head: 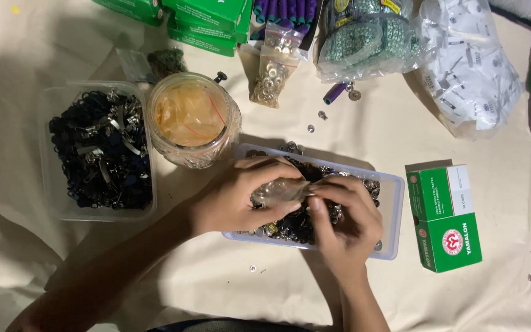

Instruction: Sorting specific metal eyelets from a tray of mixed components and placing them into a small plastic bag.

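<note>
**Small clear bag held over the tray**

A small clear bag [281, 190] is pinched between the left hand [235, 197] and the right hand [345, 221], directly above the clear tray [394, 203] of metal fasteners. The bag looks crumpled and shiny. Opening or filling appears underway; steady fingers seem needed.

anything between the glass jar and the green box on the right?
Yes, in the head view: the clear tray of small metal parts lies between glass jar and green box, with both hands over it holding a small plastic bag.
</note>
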